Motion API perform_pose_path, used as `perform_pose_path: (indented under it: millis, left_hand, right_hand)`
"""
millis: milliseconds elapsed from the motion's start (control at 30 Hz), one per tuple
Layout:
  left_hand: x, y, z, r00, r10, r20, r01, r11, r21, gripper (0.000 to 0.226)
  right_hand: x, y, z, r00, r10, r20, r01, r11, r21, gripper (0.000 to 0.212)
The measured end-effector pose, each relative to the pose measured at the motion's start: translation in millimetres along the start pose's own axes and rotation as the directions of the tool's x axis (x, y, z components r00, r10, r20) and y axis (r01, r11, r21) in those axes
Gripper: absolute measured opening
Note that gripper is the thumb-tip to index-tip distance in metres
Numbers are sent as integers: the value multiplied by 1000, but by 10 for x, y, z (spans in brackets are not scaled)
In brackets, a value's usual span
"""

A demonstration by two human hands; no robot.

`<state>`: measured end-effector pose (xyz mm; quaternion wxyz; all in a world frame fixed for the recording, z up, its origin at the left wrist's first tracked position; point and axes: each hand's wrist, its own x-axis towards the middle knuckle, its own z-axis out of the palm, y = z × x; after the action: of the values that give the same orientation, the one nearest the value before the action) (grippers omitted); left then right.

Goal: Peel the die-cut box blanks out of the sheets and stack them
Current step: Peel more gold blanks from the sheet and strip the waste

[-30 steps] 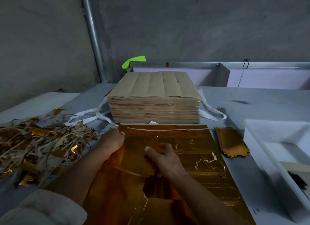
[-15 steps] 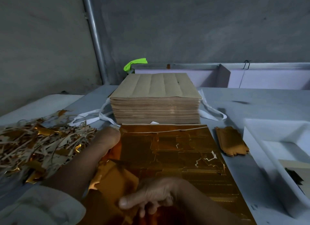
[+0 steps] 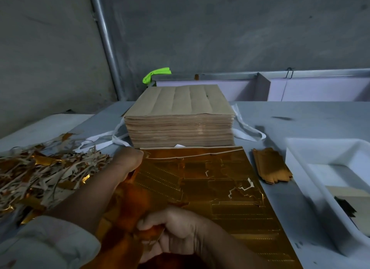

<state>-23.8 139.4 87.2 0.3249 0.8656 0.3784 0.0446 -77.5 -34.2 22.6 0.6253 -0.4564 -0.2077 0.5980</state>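
At the bottom middle, your right hand [image 3: 180, 232] has its fingers [image 3: 146, 222] curled tight on a gold blank [image 3: 130, 208], lifted partly off the gold sheet [image 3: 220, 188]. Pull it slowly and low, so the little joins snap and the blank does not rip. Just above, your left hand [image 3: 128, 162] grips the sheet's left edge; press down hard there. Next, lay the blank flat on the small gold stack [image 3: 270, 166] at the right, on the table [image 3: 290, 112].

The left hand [image 3: 129, 160] hides its own fingers, and the gold piece [image 3: 130, 204] in the right hand [image 3: 180, 230] is blurred.
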Motion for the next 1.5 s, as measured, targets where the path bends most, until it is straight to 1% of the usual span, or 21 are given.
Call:
perform_pose_path:
  millis: [33, 67, 133, 200, 333, 433, 500, 600, 633, 700, 733, 800, 867, 933, 1000, 1100, 1167, 1233, 1367, 1433, 1500]
  left_hand:
    - [19, 4, 1, 1000, 16, 17, -16, 999, -33, 28]
    - [39, 12, -5, 999, 27, 27, -26, 998, -61, 29]
    - [53, 40, -30, 997, 58, 41, -53, 993, -105, 27]
    - [49, 71, -47, 993, 90, 74, -78, 985, -151, 23]
    - [58, 141, -9, 975, 157, 157, -126, 973, -193, 41]
    - [19, 191, 76, 960, 154, 235, -103, 971, -214, 54]
    - [-8, 222, 124, 949, 162, 270, -85, 958, -275, 60]
    - [-29, 271, 174, 926, 212, 313, -74, 913, -402, 60]
    - [-46, 290, 176, 914, 217, 344, -62, 910, -410, 61]
    - [-78, 328, 186, 876, 219, 429, -59, 933, -355, 63]
    - [-90, 345, 197, 858, 220, 463, -76, 948, -309, 62]
    - [-118, 387, 225, 852, 216, 477, -100, 961, -257, 50]
    - [-112, 430, 274, 859, 245, 449, -132, 954, -269, 37]
    - [-109, 472, 325, 865, 259, 430, -136, 945, -297, 28]
    - [-117, 492, 373, 878, 251, 408, -123, 941, -315, 23]
    - [-123, 504, 453, 890, 221, 398, -76, 934, -349, 22]
    - [-151, 524, 494, 892, 202, 404, -29, 918, -395, 18]
    - [-168, 546, 539, 895, 178, 410, 26, 895, -445, 19]
    - [-215, 583, 612, 872, 113, 477, 195, 813, -548, 23]
    - [-211, 559, 680, 867, 88, 490, 232, 800, -553, 20]
    - [-228, 517, 760, 840, 67, 539, 284, 791, -541, 21]
  right_hand:
    - [-60, -45, 9, 1000, -2, 28, 1, 999, 32, 28]
    - [-73, -67, -18, 1000, -16, 18, 15, 999, 50, 24]
    - [-129, -142, -87, 997, -29, -65, 34, 996, 81, 14]
    - [-167, -196, -165, 991, -45, -123, 56, 995, 88, 18]
    - [-254, -313, -319, 974, -90, -206, 98, 995, 31, 27]
    - [-369, -403, -455, 964, -113, -239, 110, 994, -27, 26]
    - [-445, -442, -560, 965, -118, -235, 107, 993, -56, 21]
    - [-534, -483, -677, 967, -77, -245, 54, 994, -99, 21]
    - [-551, -489, -711, 970, -58, -238, 29, 992, -122, 24]
    - [-589, -500, -745, 974, -30, -226, -10, 985, -170, 27]
    - [-605, -505, -760, 972, -25, -232, -18, 983, -183, 29]
    - [-632, -508, -813, 957, -38, -287, -8, 988, -156, 37]
    - [-664, -510, -861, 931, -78, -356, 47, 994, -96, 46]
    - [-699, -510, -909, 900, -138, -413, 108, 990, -93, 58]
    - [-736, -500, -956, 864, -195, -464, 163, 981, -109, 64]
    - [-801, -490, -1026, 823, -250, -510, 238, 967, -90, 62]
    - [-843, -488, -1071, 803, -272, -530, 279, 958, -68, 61]
    - [-872, -478, -1132, 770, -268, -579, 290, 955, -56, 67]
    - [-925, -450, -1243, 713, -309, -629, 370, 928, -37, 69]
    - [-951, -444, -1299, 698, -344, -628, 427, 904, -21, 68]
    - [-940, -434, -1364, 635, -319, -704, 436, 900, -14, 56]
